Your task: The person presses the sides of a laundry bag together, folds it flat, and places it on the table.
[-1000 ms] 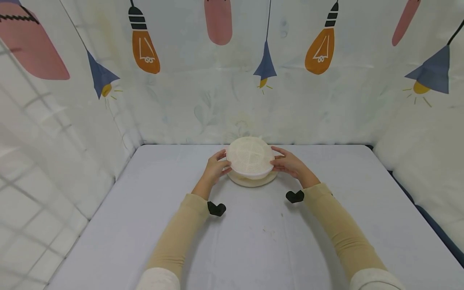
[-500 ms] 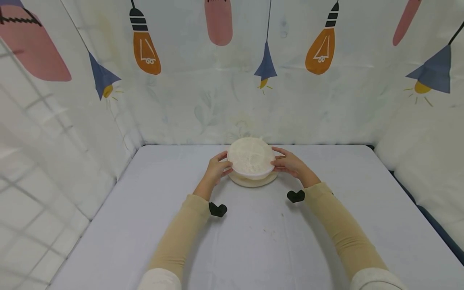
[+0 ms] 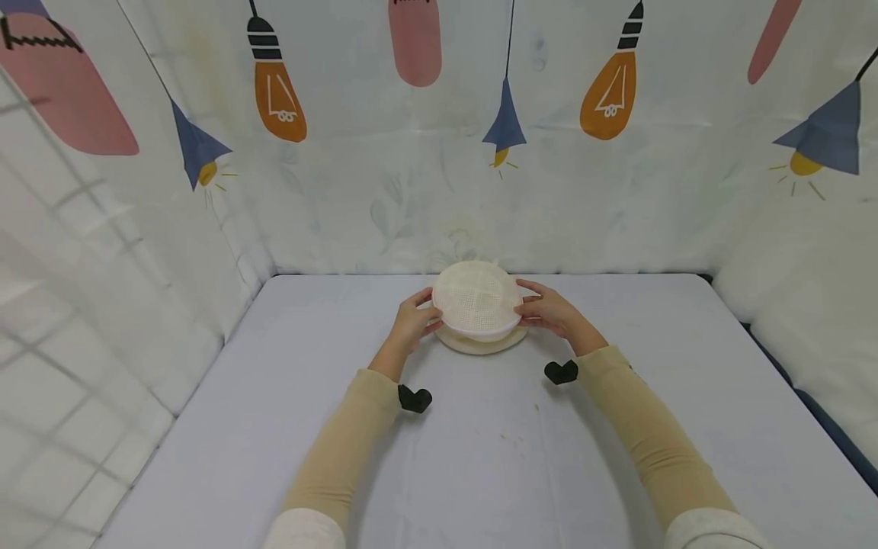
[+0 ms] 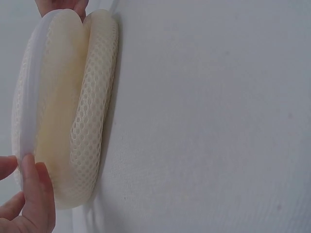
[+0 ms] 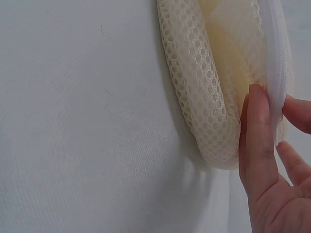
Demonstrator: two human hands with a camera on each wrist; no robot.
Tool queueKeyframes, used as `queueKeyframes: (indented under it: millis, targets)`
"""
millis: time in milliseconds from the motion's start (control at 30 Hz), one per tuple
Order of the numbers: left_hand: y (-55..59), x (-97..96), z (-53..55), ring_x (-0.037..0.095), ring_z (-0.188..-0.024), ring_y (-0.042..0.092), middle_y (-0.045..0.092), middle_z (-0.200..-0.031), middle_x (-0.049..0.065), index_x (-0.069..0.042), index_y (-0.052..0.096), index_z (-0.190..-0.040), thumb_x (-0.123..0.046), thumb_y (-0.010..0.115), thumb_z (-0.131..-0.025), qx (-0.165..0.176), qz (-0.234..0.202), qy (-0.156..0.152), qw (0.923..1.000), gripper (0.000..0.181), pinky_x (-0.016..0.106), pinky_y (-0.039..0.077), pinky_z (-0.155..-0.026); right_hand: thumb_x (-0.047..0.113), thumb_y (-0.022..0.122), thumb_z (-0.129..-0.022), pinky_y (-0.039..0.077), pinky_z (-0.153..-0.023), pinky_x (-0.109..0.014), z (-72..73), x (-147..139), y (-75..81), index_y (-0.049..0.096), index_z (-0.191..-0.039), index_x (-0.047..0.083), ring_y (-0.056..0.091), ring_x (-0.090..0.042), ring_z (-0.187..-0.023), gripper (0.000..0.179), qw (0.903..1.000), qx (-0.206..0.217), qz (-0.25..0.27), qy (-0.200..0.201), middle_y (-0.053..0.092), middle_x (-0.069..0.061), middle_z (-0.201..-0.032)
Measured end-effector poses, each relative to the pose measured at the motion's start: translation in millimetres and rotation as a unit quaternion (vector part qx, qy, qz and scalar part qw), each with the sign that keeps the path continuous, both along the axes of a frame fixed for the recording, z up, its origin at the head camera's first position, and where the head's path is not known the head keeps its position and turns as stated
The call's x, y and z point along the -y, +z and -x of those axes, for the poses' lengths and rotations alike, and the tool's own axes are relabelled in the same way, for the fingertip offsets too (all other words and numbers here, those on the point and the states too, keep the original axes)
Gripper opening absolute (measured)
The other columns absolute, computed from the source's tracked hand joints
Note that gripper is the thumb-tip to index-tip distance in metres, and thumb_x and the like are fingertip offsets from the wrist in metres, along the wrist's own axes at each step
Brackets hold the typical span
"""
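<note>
A round, cream mesh laundry bag (image 3: 478, 296) stands on the white-covered table near its back edge. Its upper disc carries a white zipper band (image 4: 33, 97) and is tilted up, apart from the padded honeycomb-mesh lower part (image 5: 192, 63) at the front. Between the two layers a yellowish inside shows in both wrist views. My left hand (image 3: 409, 324) pinches the upper disc's rim from the left, thumb on one side and fingers on the other. On the right side, my right hand (image 3: 554, 314) pinches the same rim likewise. The bag's far side is hidden.
A white curtain (image 3: 411, 191) printed with lamps and bulbs hangs right behind the table's back edge, with more at both sides. Dark heart-shaped pieces (image 3: 414, 399) are by both sleeve cuffs. Small specks (image 3: 511, 438) mark the tablecloth (image 3: 473, 488).
The head view has shifted very slightly. Both hands keep their hold on the bag's rim, and the bag stays in place.
</note>
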State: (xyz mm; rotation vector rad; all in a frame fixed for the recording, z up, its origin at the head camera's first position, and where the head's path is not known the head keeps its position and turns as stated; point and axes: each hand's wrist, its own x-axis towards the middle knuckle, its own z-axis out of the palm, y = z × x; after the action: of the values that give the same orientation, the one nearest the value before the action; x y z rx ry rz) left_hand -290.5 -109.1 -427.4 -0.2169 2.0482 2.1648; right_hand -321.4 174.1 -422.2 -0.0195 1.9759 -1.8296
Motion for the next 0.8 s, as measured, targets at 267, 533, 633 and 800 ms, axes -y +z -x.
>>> queueKeyframes:
  millis: [267,533,633,800]
  targets:
    - [-4.1,-0.9,1.5,0.024,-0.107,0.059,0.040,-0.157,0.014,-0.005,0.038,-0.158,0.009,0.058,-0.095,-0.005,0.007,0.004,1.0000,0.068,0.032,0.056,-0.094,-0.003,0.061,-0.100,0.058,-0.081,-0.026,2.1,0.2,-3.5,0.021,-0.165,0.015,0.065,-0.015,-0.092,0.079,1.0000,-0.002,-0.008,-0.003,0.040,-0.028,-0.150]
    - [-5.4,-0.7,1.0,0.025,-0.106,0.059,0.039,-0.157,0.014,-0.004,0.038,-0.158,0.011,0.057,-0.095,-0.003,0.016,0.002,0.9999,0.068,0.030,0.057,-0.091,-0.003,0.061,-0.100,0.059,-0.082,-0.027,0.3,3.3,-2.1,0.021,-0.165,0.015,0.063,-0.017,-0.094,0.079,0.9997,0.001,-0.025,-0.009,0.041,-0.027,-0.151]
    - [-5.3,-0.2,1.5,0.025,-0.105,0.059,0.039,-0.156,0.015,-0.003,0.038,-0.158,0.011,0.057,-0.094,-0.006,0.021,-0.001,0.9998,0.068,0.030,0.057,-0.090,-0.003,0.061,-0.100,0.059,-0.082,-0.027,-0.6,4.2,-1.3,0.022,-0.165,0.016,0.064,-0.017,-0.093,0.078,0.9995,0.000,-0.030,-0.011,0.041,-0.027,-0.150]
    - [-6.6,-0.1,3.3,0.024,-0.106,0.058,0.040,-0.156,0.016,-0.003,0.039,-0.157,0.012,0.056,-0.092,-0.008,0.028,-0.005,0.9996,0.068,0.029,0.057,-0.089,-0.003,0.062,-0.099,0.059,-0.082,-0.027,-1.3,4.6,-0.7,0.023,-0.165,0.016,0.063,-0.017,-0.093,0.079,0.9993,0.002,-0.033,-0.018,0.041,-0.025,-0.149]
